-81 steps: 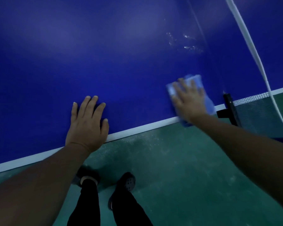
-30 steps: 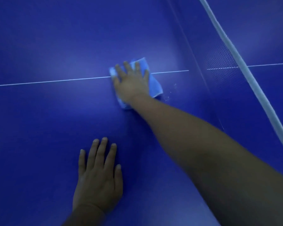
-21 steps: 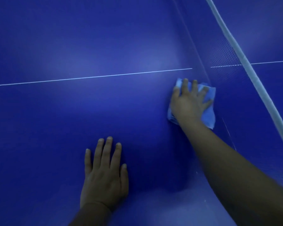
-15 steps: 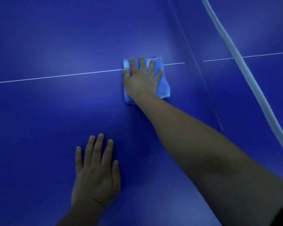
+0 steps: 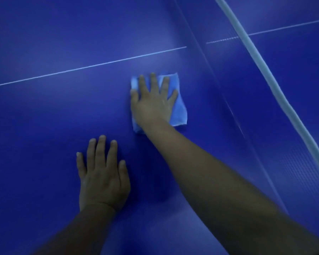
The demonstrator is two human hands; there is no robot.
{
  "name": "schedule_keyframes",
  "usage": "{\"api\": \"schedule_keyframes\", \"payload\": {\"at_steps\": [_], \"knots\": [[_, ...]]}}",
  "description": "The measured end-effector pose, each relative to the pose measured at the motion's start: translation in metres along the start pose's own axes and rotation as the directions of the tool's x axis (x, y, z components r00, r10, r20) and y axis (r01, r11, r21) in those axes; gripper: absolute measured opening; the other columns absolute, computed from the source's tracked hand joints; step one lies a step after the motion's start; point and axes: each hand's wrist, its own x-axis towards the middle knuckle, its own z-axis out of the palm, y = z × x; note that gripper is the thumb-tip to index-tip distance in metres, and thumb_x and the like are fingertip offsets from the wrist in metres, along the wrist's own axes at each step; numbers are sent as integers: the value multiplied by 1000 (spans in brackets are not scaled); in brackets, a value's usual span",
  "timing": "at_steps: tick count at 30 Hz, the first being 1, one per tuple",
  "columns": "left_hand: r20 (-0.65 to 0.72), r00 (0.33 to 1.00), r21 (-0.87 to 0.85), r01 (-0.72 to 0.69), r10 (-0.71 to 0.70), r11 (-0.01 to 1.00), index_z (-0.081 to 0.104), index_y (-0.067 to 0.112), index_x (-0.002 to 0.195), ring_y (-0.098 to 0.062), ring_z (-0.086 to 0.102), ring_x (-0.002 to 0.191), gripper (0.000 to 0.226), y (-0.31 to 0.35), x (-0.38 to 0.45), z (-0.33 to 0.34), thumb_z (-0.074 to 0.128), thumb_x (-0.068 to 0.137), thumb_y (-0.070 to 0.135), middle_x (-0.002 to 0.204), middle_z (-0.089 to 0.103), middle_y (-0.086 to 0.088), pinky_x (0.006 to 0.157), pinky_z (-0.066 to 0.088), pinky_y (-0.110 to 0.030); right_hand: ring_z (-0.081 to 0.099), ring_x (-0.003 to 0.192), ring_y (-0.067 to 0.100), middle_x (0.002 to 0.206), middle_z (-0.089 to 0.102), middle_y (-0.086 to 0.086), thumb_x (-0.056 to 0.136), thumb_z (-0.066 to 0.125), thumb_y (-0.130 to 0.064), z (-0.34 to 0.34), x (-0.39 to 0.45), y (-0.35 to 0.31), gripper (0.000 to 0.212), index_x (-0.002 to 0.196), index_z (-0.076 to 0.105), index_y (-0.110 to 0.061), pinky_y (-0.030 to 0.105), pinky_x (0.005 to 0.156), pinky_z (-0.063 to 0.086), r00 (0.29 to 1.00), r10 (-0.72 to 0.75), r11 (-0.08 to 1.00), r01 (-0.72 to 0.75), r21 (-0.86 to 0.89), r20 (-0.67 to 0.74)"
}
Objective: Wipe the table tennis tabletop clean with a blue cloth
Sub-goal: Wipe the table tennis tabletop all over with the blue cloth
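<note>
Dragged back off the white centre line (image 5: 88,66), the blue cloth (image 5: 179,107), and stopped just short of it. Nearest, well short of that line, pressed flat to the tabletop (image 5: 35,126): left hand (image 5: 103,177), fingers straight, holding nothing. Just short of the line, splayed flat over the folded cloth: right hand (image 5: 153,102), pressing rather than gripping. Beyond the line, the net's white band (image 5: 265,70). Likely risk: cloth bunching or slipping from under the unclamped palm, leaving streaks unwiped.

cloth (image 5: 179,109) middle under right hand (image 5: 152,105), forearms cropped
</note>
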Motion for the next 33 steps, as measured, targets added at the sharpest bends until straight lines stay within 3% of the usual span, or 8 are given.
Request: {"api": "schedule_keyframes", "payload": {"at_steps": [6,10,15,18,22,26,30,33], "knots": [[36,999,-5,-2,2,1000,37,5,149,-30,9,152,64,2,-2,-1,23,97,39,161,24,-15,121,2,-58,26,148,36,161,34,-1,98,31,-55,-23,-236,151,58,149,44,-33,65,113,25,943,308,937,-323,-136,-124],[62,998,7,5,-5,1000,32,9,152,-27,4,152,65,2,-4,-4,21,97,41,163,17,-12,121,-2,-56,23,149,37,161,33,4,98,26,-53,-25,-243,152,61,152,40,-28,67,112,21,828,536,827,-554,-99,-164],[57,998,-8,-3,3,1000,31,9,152,-28,3,152,65,2,-3,-7,24,96,43,163,16,-12,121,-1,-57,-1,154,27,167,12,-8,100,17,-57,-8,-165,83,59,156,21,-39,58,120,-2,972,234,971,-235,-44,-35],[57,998,-20,-22,23,1000,31,8,151,-29,3,152,59,0,-5,-8,35,101,38,163,16,-13,121,-1,-58,11,153,29,165,21,-7,100,20,-55,-14,-227,126,58,155,30,-38,58,120,11,963,260,954,-267,-134,-67],[59,998,-6,-26,26,1000,31,7,151,-28,4,152,59,3,-6,-10,37,101,39,163,17,-13,121,-1,-57,19,150,34,163,28,2,100,17,-55,-33,-345,206,63,153,39,-28,62,115,22,842,532,835,-540,-105,-90],[122,992,-79,-20,29,997,26,9,154,-24,-2,153,61,2,-9,-20,36,102,40,165,9,-10,121,-5,-55,13,153,31,165,24,0,98,21,-51,-25,-326,186,61,155,34,-31,62,117,14,679,712,693,-721,24,-178],[140,960,-69,-236,243,969,25,10,155,-24,-1,153,60,18,-49,-23,30,103,38,165,9,-10,121,-7,-54,13,153,30,164,25,-3,101,19,-54,-8,-295,134,58,153,36,-34,61,118,10,942,325,943,-330,-46,-82],[185,881,-91,-426,435,900,33,7,152,-28,11,152,65,48,-101,-17,27,96,41,163,20,-13,121,-1,-56,13,153,29,164,25,-5,101,23,-54,-17,-337,178,57,153,36,-35,59,119,15,922,381,919,-386,-83,-70]]}}
